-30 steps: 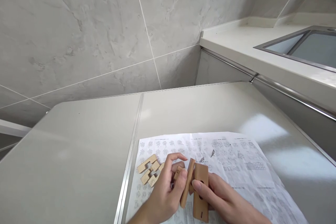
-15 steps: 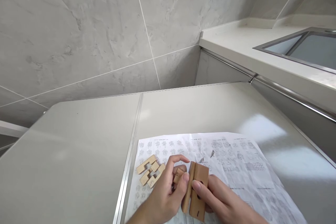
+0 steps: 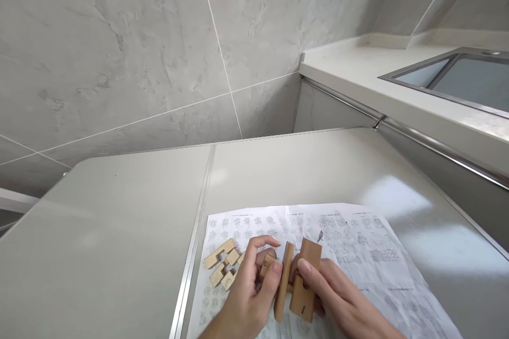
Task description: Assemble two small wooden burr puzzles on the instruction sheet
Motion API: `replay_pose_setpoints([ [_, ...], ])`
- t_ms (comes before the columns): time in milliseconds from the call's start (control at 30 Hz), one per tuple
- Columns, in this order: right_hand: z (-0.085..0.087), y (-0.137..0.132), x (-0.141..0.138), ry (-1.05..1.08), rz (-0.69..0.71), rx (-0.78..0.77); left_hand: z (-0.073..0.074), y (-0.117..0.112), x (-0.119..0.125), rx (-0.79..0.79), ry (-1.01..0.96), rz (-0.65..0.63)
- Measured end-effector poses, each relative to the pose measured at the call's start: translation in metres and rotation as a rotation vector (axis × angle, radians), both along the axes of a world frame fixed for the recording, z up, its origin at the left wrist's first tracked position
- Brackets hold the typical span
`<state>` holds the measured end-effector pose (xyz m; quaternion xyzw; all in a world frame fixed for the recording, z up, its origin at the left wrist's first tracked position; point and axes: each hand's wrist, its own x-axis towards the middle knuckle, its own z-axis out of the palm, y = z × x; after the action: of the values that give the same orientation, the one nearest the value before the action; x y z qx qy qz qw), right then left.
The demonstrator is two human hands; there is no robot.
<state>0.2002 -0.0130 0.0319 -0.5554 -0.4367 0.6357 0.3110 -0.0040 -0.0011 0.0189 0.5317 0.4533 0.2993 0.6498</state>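
My left hand [image 3: 249, 294] is closed around a small wooden puzzle block [image 3: 268, 263] with dark line marks on its end. Against its thumb a narrow wooden puzzle piece [image 3: 283, 286] stands on edge. My right hand [image 3: 336, 286] grips a flat wooden puzzle board [image 3: 312, 250] with a dark hole and a single stroke mark; the thumb presses its face. A gap separates the narrow piece from the board, with a bit of wood bridging it low down. How these parts join behind my fingers is hidden. Paler notched wooden pieces [image 3: 220, 252] lie left of my left hand.
Beneath my hands a creased printed sheet [image 3: 369, 275] with small diagrams lies on the light table [image 3: 131, 233]. A metal strip [image 3: 194, 238] crosses the table. At the right is a white counter [image 3: 345, 63] with a sink [image 3: 465, 74]; a grey tiled wall [image 3: 139, 37] stands behind.
The flat board in my right hand has moved right, away from the narrow piece, and the gap between them has widened. My left hand keeps its hold; the view has shifted slightly.
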Motion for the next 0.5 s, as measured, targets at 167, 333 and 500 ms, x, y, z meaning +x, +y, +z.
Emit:
replay_pose_setpoints([
  [167, -0.001, 0.010, 0.007, 0.113, -0.150, 0.024, 0.005, -0.004, 0.003, -0.030, 0.011, 0.054],
  [333, -0.007, 0.018, 0.014, 0.358, -0.307, -0.095, 0.007, -0.008, 0.008, 0.027, 0.023, 0.033],
  [500, -0.006, 0.022, 0.017, 0.387, -0.397, -0.112, 0.001, -0.006, 0.009, 0.096, 0.044, 0.016],
])
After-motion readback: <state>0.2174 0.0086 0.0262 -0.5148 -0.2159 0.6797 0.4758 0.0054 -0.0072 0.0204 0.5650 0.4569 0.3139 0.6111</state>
